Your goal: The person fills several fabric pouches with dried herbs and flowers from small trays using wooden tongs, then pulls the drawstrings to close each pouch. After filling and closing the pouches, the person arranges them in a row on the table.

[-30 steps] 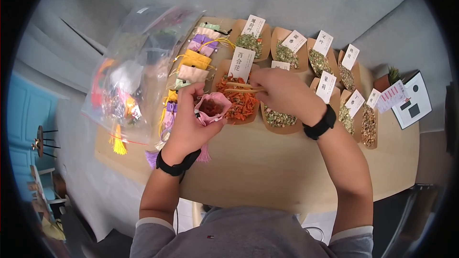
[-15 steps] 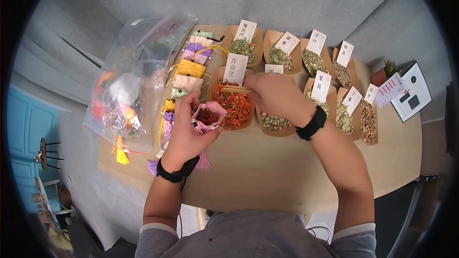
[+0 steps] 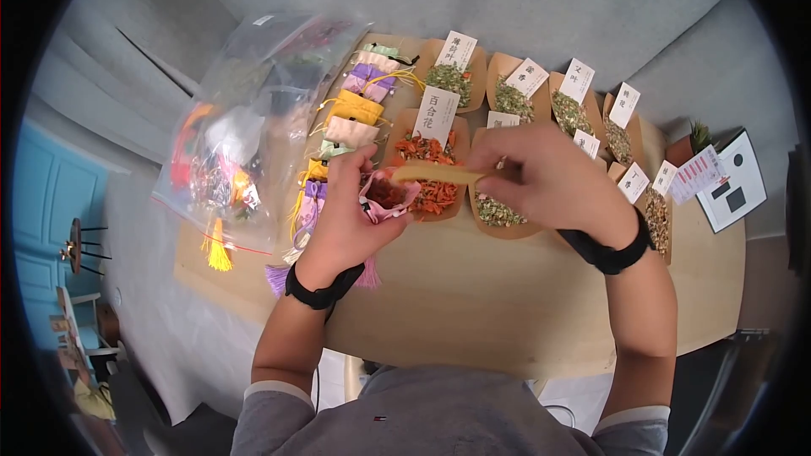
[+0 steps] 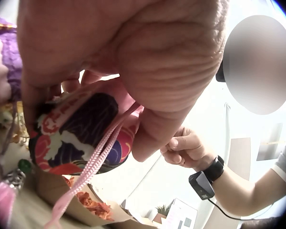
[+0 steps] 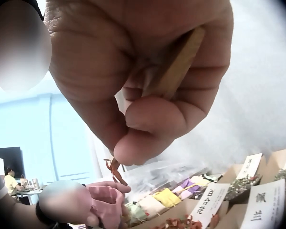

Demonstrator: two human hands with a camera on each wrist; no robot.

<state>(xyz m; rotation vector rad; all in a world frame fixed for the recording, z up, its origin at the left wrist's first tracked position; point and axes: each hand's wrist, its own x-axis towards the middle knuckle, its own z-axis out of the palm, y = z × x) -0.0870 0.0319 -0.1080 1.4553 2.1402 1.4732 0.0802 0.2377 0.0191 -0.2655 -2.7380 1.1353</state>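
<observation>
The left hand grips a small pink pouch, its mouth open upward with reddish-brown dried bits inside. In the left wrist view the pouch shows a dark, red and white pattern and pink cords. Pinched in the right hand are light wooden tongs, their tips at the pouch's mouth. The right wrist view shows a piece of orange dried flower below the fingers of the right hand. Just behind the tongs sits a paper tray of orange dried petals.
More paper trays of dried herbs with white label cards stand at the back and right. Coloured pouches line the left, beside a large clear plastic bag. A potted plant and white board are far right.
The right hand has lifted the tongs from the orange petals and brought their tips left to the pouch. The left hand still grips the pouch.
</observation>
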